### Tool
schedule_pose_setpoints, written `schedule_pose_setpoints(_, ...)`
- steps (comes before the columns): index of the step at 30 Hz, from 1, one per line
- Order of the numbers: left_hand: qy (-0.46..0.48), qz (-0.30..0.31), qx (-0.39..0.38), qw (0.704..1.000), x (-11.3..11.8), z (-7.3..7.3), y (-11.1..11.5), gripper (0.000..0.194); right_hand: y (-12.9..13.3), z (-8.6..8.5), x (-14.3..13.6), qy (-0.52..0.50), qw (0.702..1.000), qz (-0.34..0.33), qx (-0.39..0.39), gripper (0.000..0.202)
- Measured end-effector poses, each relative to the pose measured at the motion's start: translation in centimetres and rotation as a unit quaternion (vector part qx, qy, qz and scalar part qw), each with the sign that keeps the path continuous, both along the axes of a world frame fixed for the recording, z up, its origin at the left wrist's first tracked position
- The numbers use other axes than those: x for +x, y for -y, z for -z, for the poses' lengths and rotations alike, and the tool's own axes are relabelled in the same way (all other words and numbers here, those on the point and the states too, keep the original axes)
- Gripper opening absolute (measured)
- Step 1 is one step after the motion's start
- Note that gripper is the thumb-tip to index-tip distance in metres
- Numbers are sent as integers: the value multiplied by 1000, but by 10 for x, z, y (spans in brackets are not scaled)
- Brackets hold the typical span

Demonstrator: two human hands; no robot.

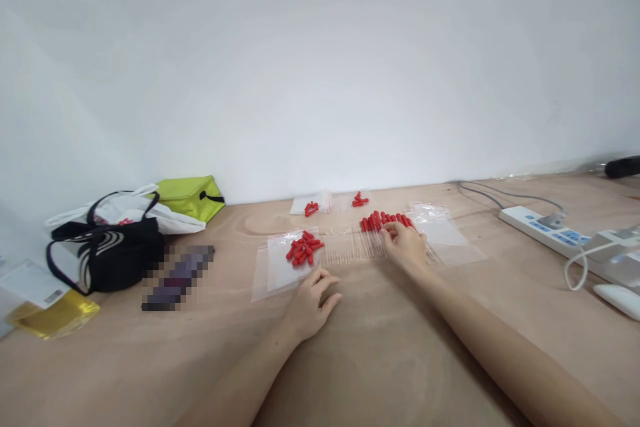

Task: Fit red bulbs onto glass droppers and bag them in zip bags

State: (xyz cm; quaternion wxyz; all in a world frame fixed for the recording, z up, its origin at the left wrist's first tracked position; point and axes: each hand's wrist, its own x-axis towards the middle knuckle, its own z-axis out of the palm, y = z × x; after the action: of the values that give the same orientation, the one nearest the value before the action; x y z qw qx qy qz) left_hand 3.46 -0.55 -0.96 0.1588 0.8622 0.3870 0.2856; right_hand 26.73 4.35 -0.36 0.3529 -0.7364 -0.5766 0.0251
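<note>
Left hand [311,303] rests, fingers apart, near the left red pieces [303,248]; right hand [406,245] is over thin sticks [350,247], whether its fingers clamp one I cannot tell

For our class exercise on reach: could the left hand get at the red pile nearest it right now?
Probably yes: the left hand is just short of that red pile, seemingly holding nothing, and no obstacle shows between them.
</note>
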Motion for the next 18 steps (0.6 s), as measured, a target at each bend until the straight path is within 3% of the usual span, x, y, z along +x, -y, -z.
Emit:
schedule_pose_setpoints(3, -7, 3, -5, 1000, 0, -2, 0, 12, -20, 2, 1, -11, 998, 52, -23, 25)
schedule_pose_setpoints(8, -16, 0, -10, 1000, 1, -1, 0, 11, -28, 9, -1, 17, 997, 62, -44, 22)
schedule_pose_setpoints(11, -18, 2, -8, 1000, 1, 0, 0, 12, -25, 10, -6, 50, 997, 42, -31, 21)
schedule_pose_setpoints(14, -21, 4, -6, 1000, 1, -1, -1, 13, -21, 9, -19, 100, 994, -19, -26, 21)
schedule_pose_setpoints(18, -23, 2, -4, 1000, 2, -2, 0, 13, -18, 8, -38, 150, 986, -35, -69, 23)
